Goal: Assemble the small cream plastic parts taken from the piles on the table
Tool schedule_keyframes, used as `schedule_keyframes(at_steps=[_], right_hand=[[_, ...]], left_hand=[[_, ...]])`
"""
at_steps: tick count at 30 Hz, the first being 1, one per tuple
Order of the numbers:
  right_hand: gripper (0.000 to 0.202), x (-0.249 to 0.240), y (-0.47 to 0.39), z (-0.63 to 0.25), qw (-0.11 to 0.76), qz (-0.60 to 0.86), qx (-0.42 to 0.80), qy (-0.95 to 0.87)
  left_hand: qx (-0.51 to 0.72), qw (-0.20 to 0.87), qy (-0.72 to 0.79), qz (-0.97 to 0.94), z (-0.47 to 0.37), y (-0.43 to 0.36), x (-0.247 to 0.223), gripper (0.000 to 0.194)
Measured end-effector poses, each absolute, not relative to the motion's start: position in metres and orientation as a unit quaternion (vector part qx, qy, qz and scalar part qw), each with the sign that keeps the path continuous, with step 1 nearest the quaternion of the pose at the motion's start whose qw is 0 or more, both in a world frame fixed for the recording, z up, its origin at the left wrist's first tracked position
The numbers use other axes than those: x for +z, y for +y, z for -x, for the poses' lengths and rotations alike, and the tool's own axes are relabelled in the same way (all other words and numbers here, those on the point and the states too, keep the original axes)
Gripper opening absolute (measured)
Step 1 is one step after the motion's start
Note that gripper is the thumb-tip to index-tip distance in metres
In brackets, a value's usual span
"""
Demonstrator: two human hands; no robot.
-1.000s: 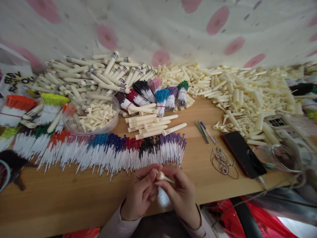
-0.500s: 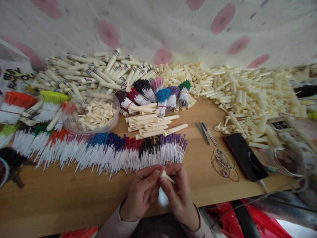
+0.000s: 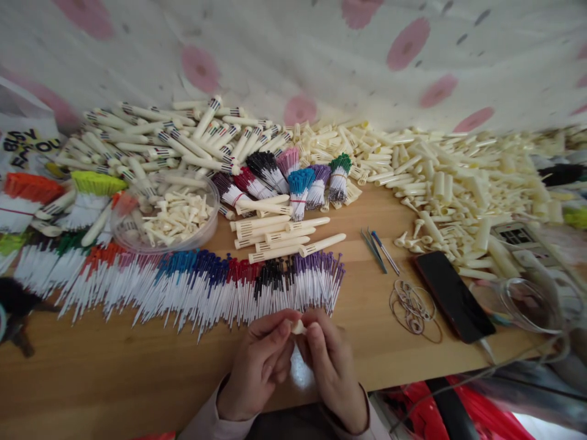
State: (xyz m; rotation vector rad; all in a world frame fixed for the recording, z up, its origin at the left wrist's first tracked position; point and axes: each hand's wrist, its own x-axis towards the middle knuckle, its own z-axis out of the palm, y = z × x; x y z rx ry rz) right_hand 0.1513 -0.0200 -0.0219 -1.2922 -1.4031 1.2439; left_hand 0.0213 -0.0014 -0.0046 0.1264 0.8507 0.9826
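Note:
Between my fingertips, low in the middle of the head view, is a small cream plastic pen part [image 3: 299, 328], mostly covered by my fingers. My left hand [image 3: 262, 360] pinches it from the left and my right hand [image 3: 331, 362] from the right. Just beyond my hands lies a long row of white pen refills [image 3: 224, 299] with coloured ends, sorted by colour. Behind that row, several cream pen barrels [image 3: 275, 235] with slots lie side by side. A clear plastic bowl [image 3: 211, 215] of cream flared parts stands further left.
Bundled refills [image 3: 300, 189] stand before a heap of pens [image 3: 151, 131]. Loose cream parts [image 3: 440, 177] are piled at the back right. Tweezers [image 3: 373, 250], rubber bands [image 3: 413, 305], a phone [image 3: 454, 296] with a cable and a clear tub [image 3: 529, 305] lie to the right.
The cream part has turned between my fingers; its narrow end, which pointed right, no longer shows. My right thumb has shifted. The whole view has moved slightly.

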Motion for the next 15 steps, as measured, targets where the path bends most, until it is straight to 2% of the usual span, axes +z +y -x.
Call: schedule_keyframes(at_steps=[4,8,12,14,15], right_hand=[[0.01,-0.0196,-0.0191,-0.1514,0.44,0.497,0.522,-0.535],[0.034,-0.019,-0.0184,-0.1503,0.423,0.524,0.497,-0.548],[0.014,-0.0177,-0.0182,-0.1497,0.431,0.513,0.497,-0.552],[0.016,-0.0168,-0.0178,-0.1483,0.435,0.517,0.495,-0.546],[0.024,-0.0164,-0.0174,-0.1472,0.435,0.523,0.495,-0.541]], left_hand=[[0.446,0.799,0.4,-0.052,-0.0213,-0.0016,-0.0042,0.031],[0.445,0.799,0.4,-0.057,-0.0209,-0.0024,-0.0036,0.032],[0.444,0.794,0.412,-0.049,-0.0202,-0.0026,-0.0032,0.034],[0.442,0.796,0.411,-0.053,-0.0199,-0.0027,-0.0041,0.034],[0.441,0.798,0.407,-0.056,-0.0197,-0.0028,-0.0049,0.034]])
